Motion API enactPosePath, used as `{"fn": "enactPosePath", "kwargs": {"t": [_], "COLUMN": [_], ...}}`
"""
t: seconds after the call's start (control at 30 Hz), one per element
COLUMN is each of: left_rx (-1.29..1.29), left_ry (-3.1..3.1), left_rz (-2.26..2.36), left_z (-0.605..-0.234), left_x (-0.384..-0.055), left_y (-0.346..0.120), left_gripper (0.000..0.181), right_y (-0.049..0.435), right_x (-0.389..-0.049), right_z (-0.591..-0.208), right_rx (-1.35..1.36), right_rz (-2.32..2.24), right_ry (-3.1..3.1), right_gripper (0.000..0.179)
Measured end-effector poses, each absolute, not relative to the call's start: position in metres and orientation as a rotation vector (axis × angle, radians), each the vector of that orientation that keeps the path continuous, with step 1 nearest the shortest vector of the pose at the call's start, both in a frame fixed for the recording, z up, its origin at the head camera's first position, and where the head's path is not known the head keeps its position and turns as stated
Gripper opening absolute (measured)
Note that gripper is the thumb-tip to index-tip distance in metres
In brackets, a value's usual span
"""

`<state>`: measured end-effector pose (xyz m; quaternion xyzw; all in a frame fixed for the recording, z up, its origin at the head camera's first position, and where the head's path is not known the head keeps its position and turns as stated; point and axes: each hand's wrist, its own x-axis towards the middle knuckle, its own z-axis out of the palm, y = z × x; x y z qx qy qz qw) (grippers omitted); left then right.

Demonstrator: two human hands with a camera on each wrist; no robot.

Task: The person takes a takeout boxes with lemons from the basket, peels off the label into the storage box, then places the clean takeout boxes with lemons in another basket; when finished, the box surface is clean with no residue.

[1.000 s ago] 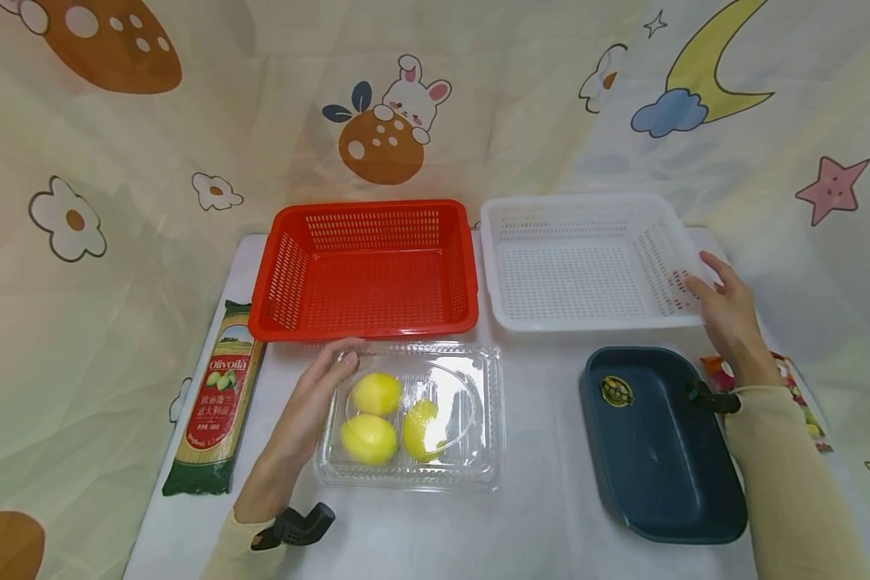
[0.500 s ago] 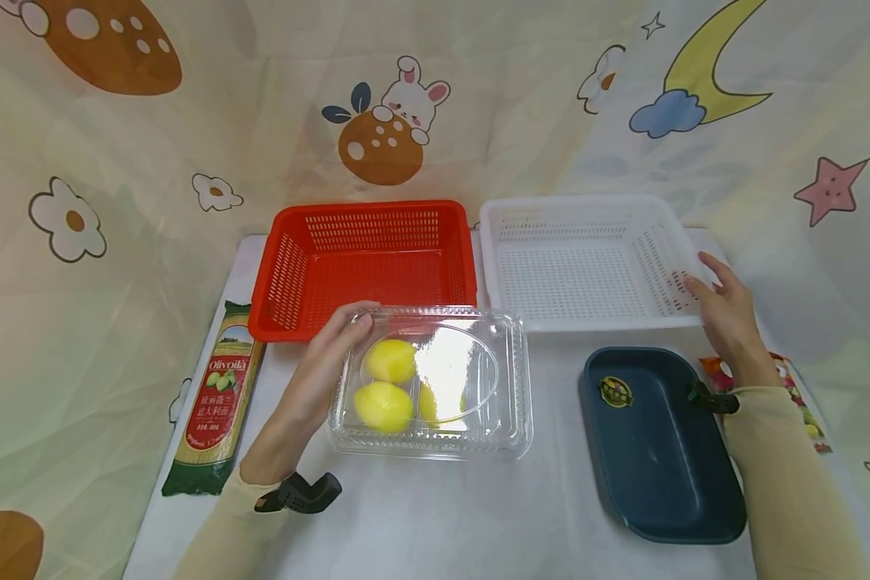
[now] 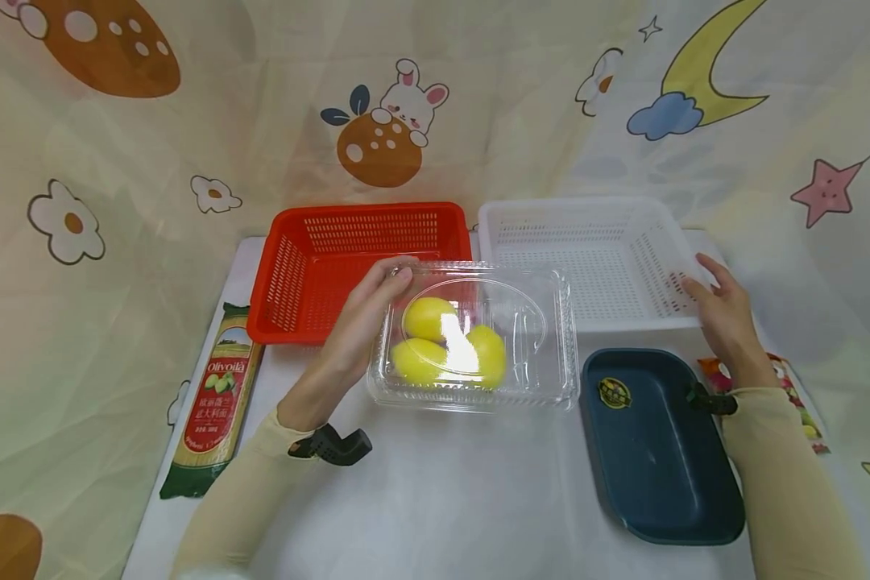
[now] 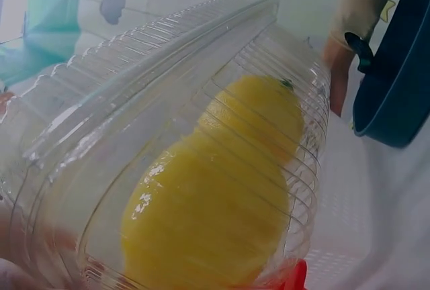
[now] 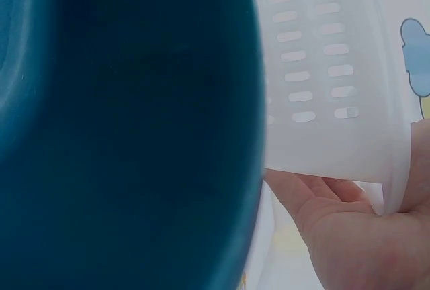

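My left hand [image 3: 366, 314] grips the left end of a clear plastic clamshell box [image 3: 540, 350], its lid down. Three lemons [image 3: 419, 362] lie inside, and two show large through the ribbed wall in the left wrist view. The box is held above the table and overlaps the near edges of both baskets in the head view. At the right, my right hand [image 3: 728, 318] holds the rim of a white perforated basket [image 3: 641, 322]. In the right wrist view, fingers reach beneath that basket [image 5: 329, 146] at its corner.
Behind the left hand stands a red basket [image 3: 368, 209]. A dark teal basin [image 3: 663, 463] sits in front of the white basket. An Olivoilà spaghetti pack [image 3: 213, 395] lies at the left table edge. My right forearm partly covers a colourful packet [image 3: 797, 395].
My left hand has lifted the clamshell box with the lemons off the table and carried it forward and to the right. The lemons have shifted inside it. My right hand stays at the white basket.
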<state>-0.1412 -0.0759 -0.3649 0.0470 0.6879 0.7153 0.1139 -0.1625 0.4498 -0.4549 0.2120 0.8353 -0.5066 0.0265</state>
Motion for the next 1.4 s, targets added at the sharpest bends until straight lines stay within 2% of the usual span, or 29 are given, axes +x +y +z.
{"fn": "enactPosePath", "kwargs": {"t": [0.9,1.4], "left_rx": [0.202,0.160], "left_ry": [1.800,1.921], "left_rz": [2.236,2.178], "left_z": [-0.345,-0.344], "left_x": [-0.201,-0.235], "left_y": [0.003,0.052], "left_gripper": [0.039,0.035], "right_y": [0.451,0.450], "right_x": [-0.161,-0.162], "right_z": [-0.457,-0.452], "right_rx": [0.648,0.630], "right_rz": [-1.589,-1.573], "right_ry": [2.572,2.611], "right_gripper": [0.064,0.064]}}
